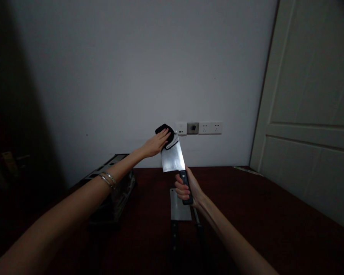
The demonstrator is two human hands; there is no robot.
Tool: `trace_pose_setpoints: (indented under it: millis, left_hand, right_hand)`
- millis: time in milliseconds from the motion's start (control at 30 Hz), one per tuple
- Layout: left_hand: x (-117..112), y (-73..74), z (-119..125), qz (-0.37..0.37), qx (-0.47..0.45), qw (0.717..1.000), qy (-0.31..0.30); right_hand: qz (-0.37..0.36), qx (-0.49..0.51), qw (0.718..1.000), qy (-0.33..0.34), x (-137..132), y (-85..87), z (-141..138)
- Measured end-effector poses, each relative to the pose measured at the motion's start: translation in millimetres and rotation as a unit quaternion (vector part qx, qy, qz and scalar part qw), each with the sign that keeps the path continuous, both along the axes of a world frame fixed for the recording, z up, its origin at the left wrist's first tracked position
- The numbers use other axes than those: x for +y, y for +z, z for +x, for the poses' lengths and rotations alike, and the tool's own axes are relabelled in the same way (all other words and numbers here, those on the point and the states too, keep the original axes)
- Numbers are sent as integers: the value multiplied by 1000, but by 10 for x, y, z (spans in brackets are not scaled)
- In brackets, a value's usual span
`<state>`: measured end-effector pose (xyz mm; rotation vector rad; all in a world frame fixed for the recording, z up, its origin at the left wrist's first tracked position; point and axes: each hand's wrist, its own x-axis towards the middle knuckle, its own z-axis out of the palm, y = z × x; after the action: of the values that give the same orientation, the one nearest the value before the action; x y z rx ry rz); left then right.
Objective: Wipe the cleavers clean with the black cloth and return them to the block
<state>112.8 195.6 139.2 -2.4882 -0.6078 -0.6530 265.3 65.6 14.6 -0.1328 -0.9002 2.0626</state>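
Note:
My right hand (186, 189) is wrapped around the black handle of a cleaver (173, 158), which is raised above the table with its broad, shiny blade pointing up. My left hand (157, 143) presses a black cloth (165, 128) with a pale edge against the upper part of the blade. Its fingers lie stretched over the cloth, and the thumb is hidden. Below the hands, a second cleaver (179, 208) lies flat on the table, handle toward me. Beside it on the right is a thin rod-like tool with a dark handle (200, 229), partly behind my right wrist.
A dark knife block or rack with slots (111, 162) stands on the left of the dark red table (232, 202). Behind the table is a pale wall with sockets and a switch (205, 128). A white panelled door (312, 114) stands at the right. The light is dim.

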Motion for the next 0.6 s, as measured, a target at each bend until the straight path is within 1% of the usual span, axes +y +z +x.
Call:
trace_pose_setpoints:
  millis: [100,200,300,467,600]
  left_hand:
    - [-31,-26,-30,4,4,1000,-10]
    - [-64,-86,-75,-5,5,1000,-21]
    - [-128,-181,-108,-11,14,999,-41]
    - [-302,-354,-103,-15,30,996,-77]
    - [-418,-446,-88,-8,32,995,-94]
  right_hand:
    - [-3,1,1000,7,-4,9,-1]
    - [-6,6,1000,10,-4,12,-8]
    - [-5,14,1000,-2,-1,17,4]
    - [-3,23,999,-29,-8,36,56]
    - [-3,23,999,-35,-7,65,99]
